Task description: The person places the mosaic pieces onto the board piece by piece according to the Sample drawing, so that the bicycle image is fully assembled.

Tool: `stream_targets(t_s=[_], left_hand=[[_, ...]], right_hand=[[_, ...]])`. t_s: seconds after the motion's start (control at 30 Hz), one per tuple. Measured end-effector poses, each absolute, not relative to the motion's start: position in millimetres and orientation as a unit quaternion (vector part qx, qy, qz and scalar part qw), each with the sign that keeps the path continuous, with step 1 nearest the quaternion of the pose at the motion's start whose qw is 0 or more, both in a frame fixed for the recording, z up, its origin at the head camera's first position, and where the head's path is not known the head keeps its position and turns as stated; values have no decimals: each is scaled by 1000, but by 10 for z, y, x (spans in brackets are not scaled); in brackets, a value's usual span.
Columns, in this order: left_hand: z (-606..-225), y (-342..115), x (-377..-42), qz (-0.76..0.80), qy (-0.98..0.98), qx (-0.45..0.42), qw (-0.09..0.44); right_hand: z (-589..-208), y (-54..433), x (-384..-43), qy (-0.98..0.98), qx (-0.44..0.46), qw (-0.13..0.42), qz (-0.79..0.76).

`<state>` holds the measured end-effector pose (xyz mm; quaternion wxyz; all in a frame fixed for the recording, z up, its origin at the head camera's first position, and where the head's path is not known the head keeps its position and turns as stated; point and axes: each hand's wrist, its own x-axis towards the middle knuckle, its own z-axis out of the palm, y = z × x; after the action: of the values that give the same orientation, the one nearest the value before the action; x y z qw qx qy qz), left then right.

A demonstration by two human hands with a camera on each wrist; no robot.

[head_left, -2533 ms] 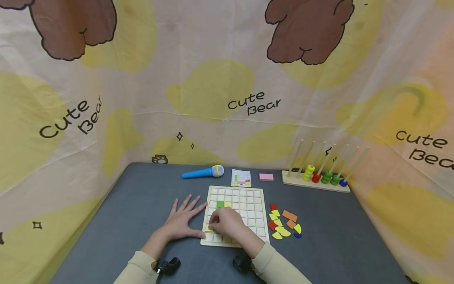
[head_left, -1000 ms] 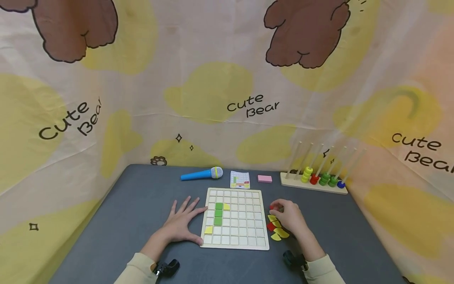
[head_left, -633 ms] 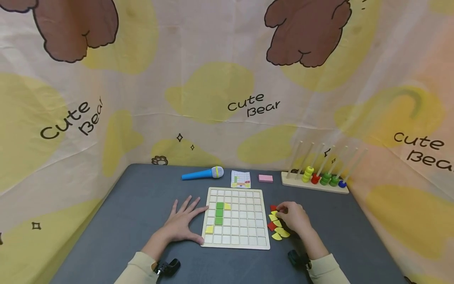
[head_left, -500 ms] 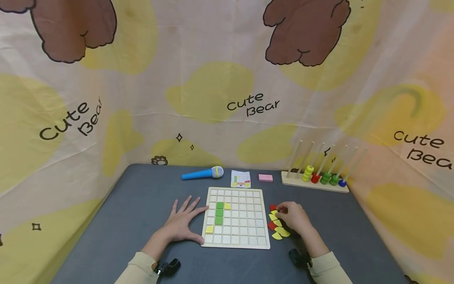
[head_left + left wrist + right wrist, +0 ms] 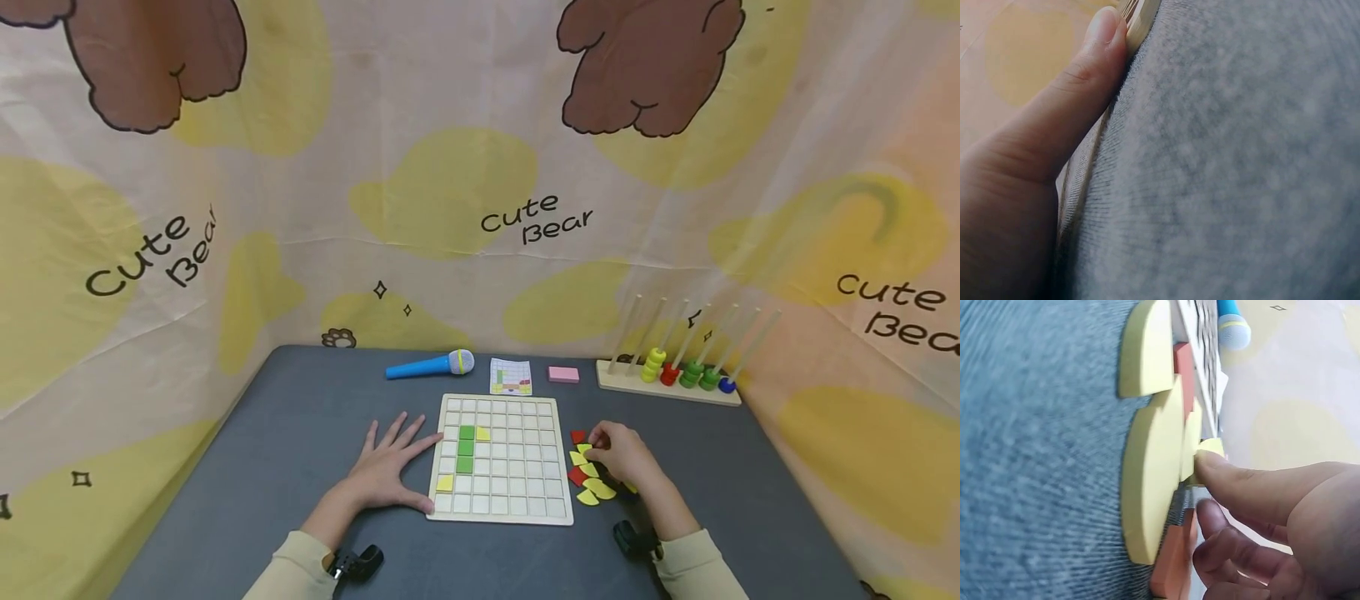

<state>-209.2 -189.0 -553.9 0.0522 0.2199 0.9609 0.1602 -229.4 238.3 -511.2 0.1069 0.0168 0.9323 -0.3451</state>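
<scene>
In the head view a white grid board (image 5: 517, 503) lies on the table, with three green squares (image 5: 466, 447) in a column and two yellow squares, one near the green column and another at the lower left (image 5: 445, 483). My left hand (image 5: 384, 473) lies spread at its left side, the index finger and thumb touching the frame; the left wrist view has the thumb (image 5: 1079, 75) on its edge. My right hand (image 5: 625, 452) is at the loose pieces, fingers curled. Its thumb and index pinch a small yellow block (image 5: 1212, 447); the index tip is hidden in the right wrist view.
Yellow rounded blocks (image 5: 598, 488) and red blocks (image 5: 577, 476) lie right of the board; orange blocks (image 5: 1169, 562) are under the right hand. Behind stand or lie a blue microphone (image 5: 420, 367), a pattern card (image 5: 511, 377), a pink block (image 5: 562, 374) and a peg rack with beads (image 5: 667, 385).
My right hand has left the yellow square at the board's lower left and moved right to the loose pieces. It has shifted from a red block to a yellow one. The left hand stays put.
</scene>
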Motion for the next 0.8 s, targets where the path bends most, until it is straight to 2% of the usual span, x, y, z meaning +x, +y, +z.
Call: stream_targets(t_s=[0.43, 0.8], left_hand=[[-5510, -1886, -2099, 157, 960, 220, 67], [-5581, -1912, -2126, 185, 955, 224, 52]], right_hand=[[-4944, 2330, -2279, 925, -8, 60, -374], [-4871, 2085, -2310, 925, -30, 1, -379]])
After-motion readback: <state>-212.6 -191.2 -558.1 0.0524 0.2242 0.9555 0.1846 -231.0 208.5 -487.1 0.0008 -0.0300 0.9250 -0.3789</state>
